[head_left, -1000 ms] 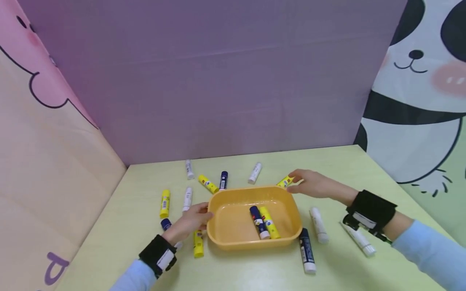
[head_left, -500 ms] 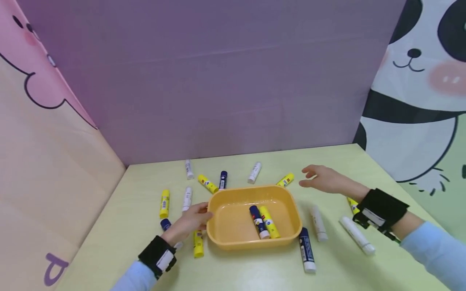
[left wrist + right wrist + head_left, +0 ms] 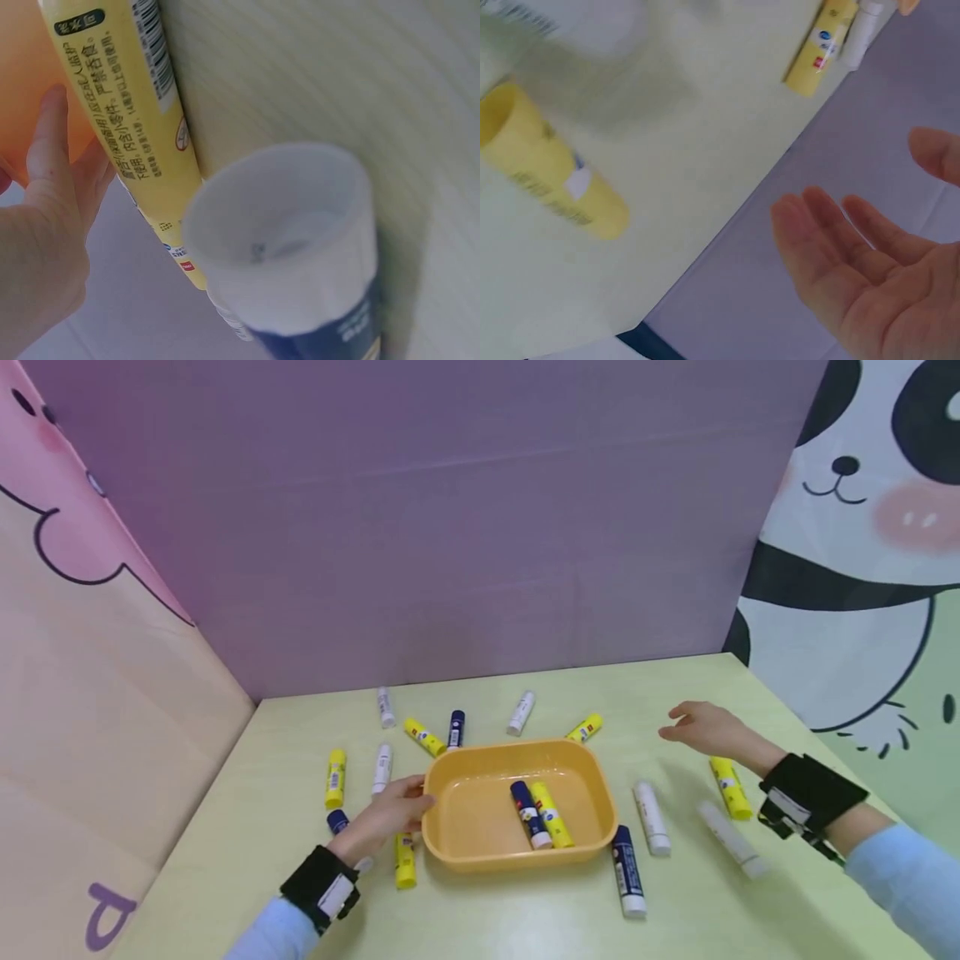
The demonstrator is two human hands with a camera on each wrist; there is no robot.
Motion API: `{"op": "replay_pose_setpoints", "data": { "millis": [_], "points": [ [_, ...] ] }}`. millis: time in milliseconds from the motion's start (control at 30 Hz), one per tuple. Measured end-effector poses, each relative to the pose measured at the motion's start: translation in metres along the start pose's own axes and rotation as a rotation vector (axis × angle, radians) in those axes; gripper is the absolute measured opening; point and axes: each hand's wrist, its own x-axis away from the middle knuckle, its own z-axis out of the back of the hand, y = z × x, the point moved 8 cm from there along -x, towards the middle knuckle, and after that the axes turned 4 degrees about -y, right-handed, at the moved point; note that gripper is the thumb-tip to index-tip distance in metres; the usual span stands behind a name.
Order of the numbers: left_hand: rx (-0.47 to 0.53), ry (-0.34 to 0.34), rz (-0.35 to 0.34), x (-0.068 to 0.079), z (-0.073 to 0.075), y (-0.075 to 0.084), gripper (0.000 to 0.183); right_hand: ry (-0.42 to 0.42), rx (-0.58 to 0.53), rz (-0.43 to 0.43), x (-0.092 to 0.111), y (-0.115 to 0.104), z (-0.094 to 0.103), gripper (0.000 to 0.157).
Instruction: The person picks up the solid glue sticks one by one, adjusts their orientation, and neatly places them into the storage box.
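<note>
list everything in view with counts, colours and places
tray: one, orange, mid-table
yellow tubes: six, yellow, one in tray, five on table
navy tubes: four, navy, one in tray, three on table
white tubes: five, white, on table
table: one, pale yellow, beneath
back panel: one, purple, behind
left panel: one, cream-pink, left
right panel: one, black-white-green, right
wristbands: two, black, on wrists
sleeves: two, light blue, on forearms
left hand: one, gripping tray rim
right hand: one, holding nothing, above table

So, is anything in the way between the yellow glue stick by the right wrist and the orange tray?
Yes, a white glue stick lies on the table between the yellow glue stick and the orange tray. Lifting over it would probably work.
</note>
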Motion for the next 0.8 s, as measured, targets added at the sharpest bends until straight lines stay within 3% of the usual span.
{"op": "replay_pose_setpoints", "data": {
  "millis": [300, 567, 800],
  "points": [
    [-0.009, 0.015, 0.008, 0.002, 0.001, 0.001, 0.047, -0.001, 0.037, -0.055, 0.007, 0.036, 0.003, 0.064],
    [-0.012, 0.023, 0.014, 0.003, 0.0, 0.001, 0.047, 0.012, 0.033, -0.05, 0.011, 0.06, 0.001, 0.067],
    [-0.011, 0.03, 0.018, 0.002, -0.001, 0.0, 0.048, -0.038, 0.007, -0.119, 0.015, 0.084, -0.006, 0.076]
  ]
}}
